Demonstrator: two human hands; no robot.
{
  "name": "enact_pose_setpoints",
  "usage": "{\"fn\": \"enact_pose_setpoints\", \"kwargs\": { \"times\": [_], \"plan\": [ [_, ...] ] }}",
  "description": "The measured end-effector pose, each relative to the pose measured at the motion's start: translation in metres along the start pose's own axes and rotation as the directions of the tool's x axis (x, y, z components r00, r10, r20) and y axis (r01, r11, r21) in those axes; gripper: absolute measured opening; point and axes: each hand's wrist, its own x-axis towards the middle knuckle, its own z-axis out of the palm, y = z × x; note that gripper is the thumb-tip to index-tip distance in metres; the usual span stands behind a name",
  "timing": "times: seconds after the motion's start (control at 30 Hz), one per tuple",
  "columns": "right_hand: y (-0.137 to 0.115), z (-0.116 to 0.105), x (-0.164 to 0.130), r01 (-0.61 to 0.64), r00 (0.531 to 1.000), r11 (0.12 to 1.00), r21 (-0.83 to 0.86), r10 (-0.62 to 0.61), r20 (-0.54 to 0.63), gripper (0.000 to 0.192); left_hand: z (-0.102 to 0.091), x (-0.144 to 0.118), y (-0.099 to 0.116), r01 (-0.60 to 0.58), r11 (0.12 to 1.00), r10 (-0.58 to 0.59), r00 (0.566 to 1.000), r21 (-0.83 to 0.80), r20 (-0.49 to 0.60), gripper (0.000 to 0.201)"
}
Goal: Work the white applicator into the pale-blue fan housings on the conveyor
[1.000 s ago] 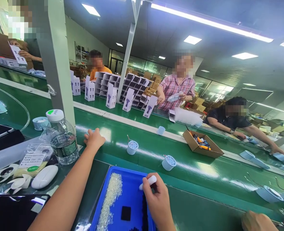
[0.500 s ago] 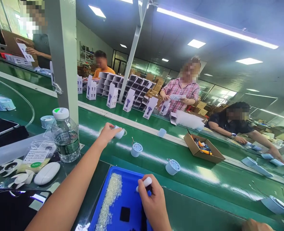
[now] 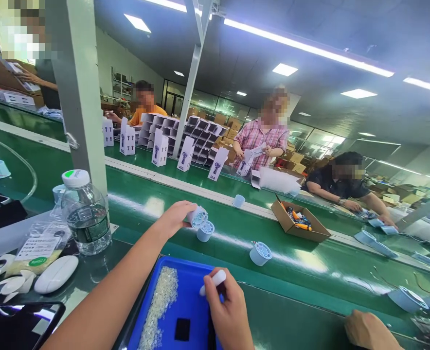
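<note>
My left hand is closed around a light blue round plastic housing, tipped so that its spoked face shows. A similar blue housing stands on the green belt just below the held one; whether they touch, I cannot tell. My right hand grips a white pen-like tool above the blue tray. In that tray lie a heap of small clear pieces and a black square. Farther right on the belt sits another housing.
A water bottle and a white oval case stand at left. Beyond the belt are a metal post, a cardboard box of tools and printed cartons. Co-workers sit opposite; another person's hand rests at lower right.
My left hand has moved right and slightly nearer, bringing its housing beside the standing one and turning the spoked face into sight. My right hand keeps its grip, while the view has shifted a little.
</note>
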Motion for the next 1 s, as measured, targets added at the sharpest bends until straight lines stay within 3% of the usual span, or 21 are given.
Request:
{"fn": "enact_pose_setpoints", "kwargs": {
  "times": [0.3, 0.6, 0.83, 1.0],
  "plan": [
    [0.007, -0.004, 0.004, -0.063, 0.998, 0.998, 0.009, 0.063, 0.017, 0.024, -0.005, -0.002, 0.006, -0.024, 0.997, 0.022, 0.999, 0.079, 0.030, 0.023],
    [0.005, 0.001, -0.001, 0.018, 0.999, 0.996, -0.090, -0.015, 0.036, 0.022, -0.005, -0.001, 0.005, -0.013, 0.998, 0.011, 0.999, 0.063, 0.037, 0.022],
    [0.002, -0.001, 0.000, 0.034, 0.999, 0.999, -0.041, -0.034, -0.003, 0.019, -0.005, -0.004, 0.009, 0.000, 0.997, -0.002, 1.000, 0.079, 0.030, 0.018],
    [0.003, 0.003, -0.002, 0.071, 0.996, 0.996, -0.049, -0.068, 0.056, 0.020, -0.003, -0.007, 0.010, 0.009, 0.997, -0.013, 0.999, 0.080, 0.045, 0.017]
  ]
}}
